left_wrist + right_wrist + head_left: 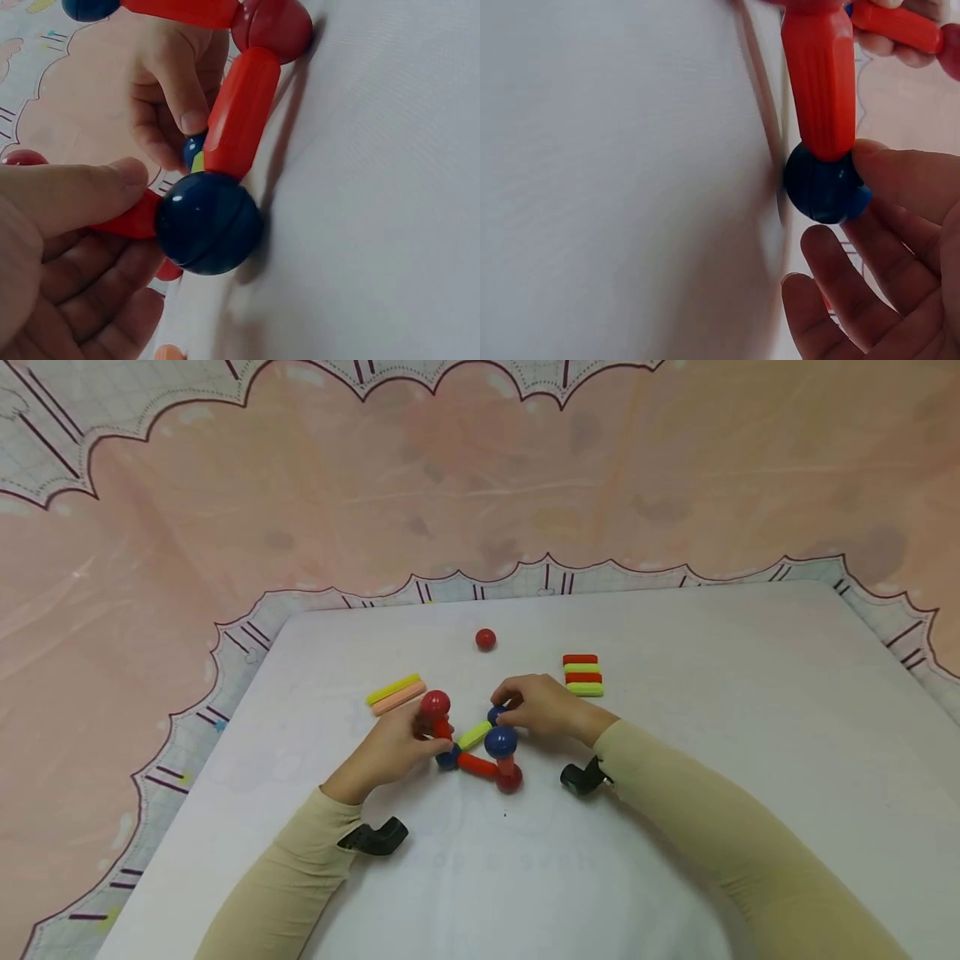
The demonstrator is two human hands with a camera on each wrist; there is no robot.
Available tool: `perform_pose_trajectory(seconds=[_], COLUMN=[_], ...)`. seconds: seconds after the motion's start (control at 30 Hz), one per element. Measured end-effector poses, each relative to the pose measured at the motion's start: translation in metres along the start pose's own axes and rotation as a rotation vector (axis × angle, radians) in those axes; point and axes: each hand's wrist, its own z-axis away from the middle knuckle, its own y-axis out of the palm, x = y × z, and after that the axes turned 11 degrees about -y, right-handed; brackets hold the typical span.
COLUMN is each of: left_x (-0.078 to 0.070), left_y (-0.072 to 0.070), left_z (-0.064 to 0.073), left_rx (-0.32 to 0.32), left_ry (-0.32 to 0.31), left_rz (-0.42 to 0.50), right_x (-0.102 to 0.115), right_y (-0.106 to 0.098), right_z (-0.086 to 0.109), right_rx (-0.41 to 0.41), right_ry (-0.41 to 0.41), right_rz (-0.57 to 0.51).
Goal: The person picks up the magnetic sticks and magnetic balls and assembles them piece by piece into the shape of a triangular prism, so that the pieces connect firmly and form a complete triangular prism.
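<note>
Balls and sticks of a toy building set are joined into a frame on the table. My left hand [386,747] pinches the upright red stick [131,217] between a blue ball [210,223] below and a red ball [436,703] above. With thumb and fingers my right hand [551,706] holds another blue ball [821,184], to which a red stick [821,82] leads in the right wrist view. A yellow-green stick [475,736] runs between the two low blue balls. Nearer the body, a red ball [509,778] carries a short upright stick topped by a blue ball [501,742].
A loose red ball [486,639] lies behind the frame. Several red and yellow-green sticks [583,675] are lined up beyond the right hand. A yellow stick [393,689] and an orange stick [399,697] lie behind the left hand. All rest on a white table [712,652].
</note>
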Motion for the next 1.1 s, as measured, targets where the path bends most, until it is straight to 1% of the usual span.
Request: perform_pose_trajectory(seconds=[0.17,0.27,0.37,0.5,0.6,0.73,0.87,1.03,1.1], left_x=[0.001,0.002,0.002,0.001,-0.001,-0.002,-0.003,-0.006,-0.007], left_y=[0.003,0.005,0.009,0.015,0.019,0.023,0.026,0.030,0.032], left_z=[-0.004,-0.005,-0.007,-0.008,-0.009,-0.010,-0.011,-0.013,-0.014], left_rx=[-0.013,-0.014,-0.032,-0.058,-0.054,-0.044,-0.038,-0.059,-0.068], left_ry=[0.019,0.052,0.090,0.119,0.139,0.139,0.137,0.165,0.160], left_rz=[0.061,0.101,0.110,0.095,0.090,0.075,0.076,0.068,0.064], right_x=[-0.002,-0.003,-0.004,-0.005,-0.005,-0.004,-0.004,-0.005,-0.006], right_y=[-0.003,-0.003,-0.004,-0.005,-0.005,-0.006,-0.005,-0.004,-0.004], right_z=[0.009,0.015,0.023,0.034,0.043,0.051,0.057,0.063,0.065], right_rx=[-0.005,-0.010,-0.022,-0.041,-0.049,-0.046,-0.050,-0.075,-0.088], right_ry=[0.016,0.022,0.028,0.037,0.048,0.055,0.043,0.035,0.035], right_rz=[0.008,0.013,0.013,0.012,0.013,0.035,0.059,0.063,0.064])
